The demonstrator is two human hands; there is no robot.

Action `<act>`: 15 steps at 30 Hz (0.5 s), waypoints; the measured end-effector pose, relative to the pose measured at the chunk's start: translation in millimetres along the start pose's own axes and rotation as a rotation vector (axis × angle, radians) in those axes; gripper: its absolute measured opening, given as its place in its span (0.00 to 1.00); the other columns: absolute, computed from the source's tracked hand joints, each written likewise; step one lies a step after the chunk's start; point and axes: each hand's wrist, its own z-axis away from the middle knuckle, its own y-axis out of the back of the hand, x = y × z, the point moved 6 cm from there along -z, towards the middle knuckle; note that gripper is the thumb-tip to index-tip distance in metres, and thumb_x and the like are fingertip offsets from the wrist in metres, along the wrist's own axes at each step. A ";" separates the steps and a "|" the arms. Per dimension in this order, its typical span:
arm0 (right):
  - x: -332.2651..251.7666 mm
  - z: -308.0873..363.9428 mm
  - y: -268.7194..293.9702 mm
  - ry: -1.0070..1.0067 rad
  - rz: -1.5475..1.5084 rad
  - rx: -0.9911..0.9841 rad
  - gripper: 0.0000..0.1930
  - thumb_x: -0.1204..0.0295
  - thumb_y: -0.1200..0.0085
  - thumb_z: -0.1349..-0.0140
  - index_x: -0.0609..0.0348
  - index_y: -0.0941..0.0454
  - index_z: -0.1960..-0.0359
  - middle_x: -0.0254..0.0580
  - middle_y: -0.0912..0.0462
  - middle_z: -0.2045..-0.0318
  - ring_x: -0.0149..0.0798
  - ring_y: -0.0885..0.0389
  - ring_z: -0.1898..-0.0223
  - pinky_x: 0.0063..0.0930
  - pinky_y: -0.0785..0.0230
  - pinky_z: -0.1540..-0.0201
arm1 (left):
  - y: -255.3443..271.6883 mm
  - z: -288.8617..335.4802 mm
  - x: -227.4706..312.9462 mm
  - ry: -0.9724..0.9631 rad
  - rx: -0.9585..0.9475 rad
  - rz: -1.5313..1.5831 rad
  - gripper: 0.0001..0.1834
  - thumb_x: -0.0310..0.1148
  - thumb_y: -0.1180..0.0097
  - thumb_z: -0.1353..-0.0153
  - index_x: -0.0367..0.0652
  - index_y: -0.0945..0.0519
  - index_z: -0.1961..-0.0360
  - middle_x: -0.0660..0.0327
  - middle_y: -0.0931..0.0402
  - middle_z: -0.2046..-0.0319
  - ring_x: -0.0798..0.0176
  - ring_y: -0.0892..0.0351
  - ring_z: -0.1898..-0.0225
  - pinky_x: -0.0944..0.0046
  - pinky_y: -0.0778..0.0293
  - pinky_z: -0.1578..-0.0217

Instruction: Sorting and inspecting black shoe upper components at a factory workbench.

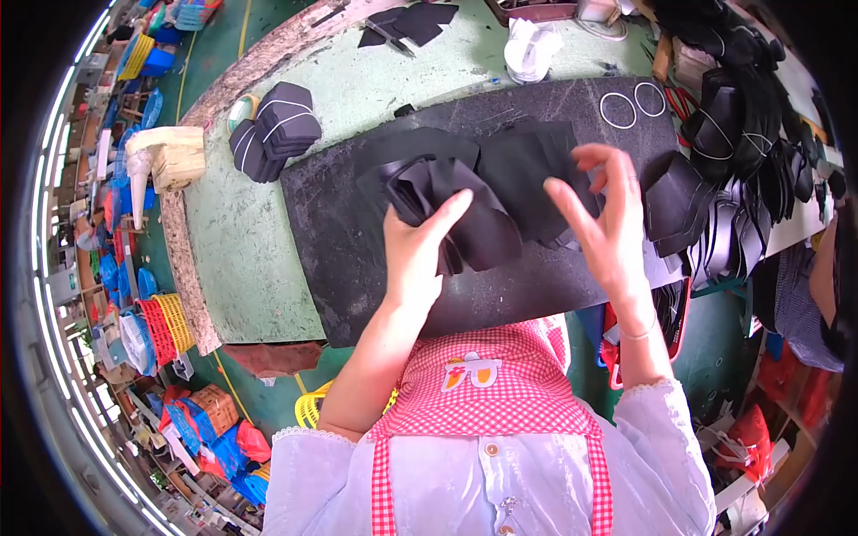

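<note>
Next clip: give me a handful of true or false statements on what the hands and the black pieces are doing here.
1. The left hand grips a bundle of floppy black sheet pieces. True.
2. The right hand is clenched in a fist. False: its fingers are spread open above the dark rectangular work mat.
3. Two thin white rings lie on the mat's far right corner. True.
4. The banded stacks of black pieces sit on the mat. False: they rest on the green tabletop to its left.

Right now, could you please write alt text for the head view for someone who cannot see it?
A person's left hand grips a fanned bunch of black cut pieces above a dark mat on a green table, while the right hand hovers open beside it. Banded black bundles lie to the left.
</note>
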 end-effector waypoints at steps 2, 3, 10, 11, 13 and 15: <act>-17.5 9.3 -14.6 -0.016 -0.223 -0.227 0.19 0.61 0.31 0.48 0.59 0.21 0.61 0.38 0.23 0.73 0.38 0.24 0.71 0.32 0.31 0.65 | -2.5 -0.1 -9.1 -0.021 -0.001 -0.078 0.17 0.24 0.31 0.45 0.38 0.21 0.55 0.62 0.19 0.61 0.69 0.19 0.61 0.67 0.23 0.57; -15.3 17.3 -24.5 -0.129 -0.278 -0.379 0.16 0.64 0.31 0.48 0.60 0.21 0.63 0.38 0.23 0.74 0.37 0.24 0.72 0.33 0.31 0.65 | -5.5 5.7 -14.0 0.025 0.001 -0.072 0.16 0.24 0.32 0.44 0.39 0.21 0.55 0.62 0.19 0.60 0.69 0.19 0.62 0.67 0.23 0.58; -1.2 4.0 -6.1 0.004 -0.032 -0.065 0.20 0.65 0.29 0.50 0.62 0.25 0.62 0.44 0.23 0.69 0.40 0.22 0.67 0.32 0.29 0.65 | -13.9 18.1 0.6 0.168 -0.038 0.172 0.25 0.29 0.42 0.35 0.40 0.33 0.38 0.52 0.21 0.57 0.58 0.17 0.59 0.58 0.18 0.60; -7.2 8.5 -15.2 -0.109 -0.225 -0.196 0.22 0.65 0.28 0.51 0.62 0.26 0.61 0.45 0.23 0.67 0.41 0.22 0.66 0.32 0.28 0.64 | -20.0 19.0 0.0 0.184 -0.047 0.185 0.26 0.30 0.42 0.35 0.40 0.34 0.37 0.52 0.21 0.56 0.57 0.18 0.58 0.58 0.18 0.59; -36.7 17.9 -29.3 -0.047 -0.426 -0.396 0.22 0.65 0.28 0.51 0.63 0.26 0.61 0.45 0.22 0.65 0.39 0.22 0.67 0.33 0.28 0.64 | -34.4 22.3 -6.2 0.211 -0.209 0.284 0.26 0.40 0.45 0.33 0.41 0.33 0.37 0.52 0.24 0.49 0.58 0.21 0.51 0.58 0.23 0.51; -38.2 20.2 -39.8 -0.025 -0.429 -0.397 0.24 0.64 0.28 0.50 0.65 0.26 0.58 0.46 0.20 0.62 0.37 0.21 0.65 0.32 0.27 0.62 | -36.6 28.1 -11.1 0.380 -0.273 0.496 0.26 0.43 0.50 0.30 0.42 0.35 0.36 0.53 0.26 0.47 0.60 0.23 0.50 0.59 0.27 0.46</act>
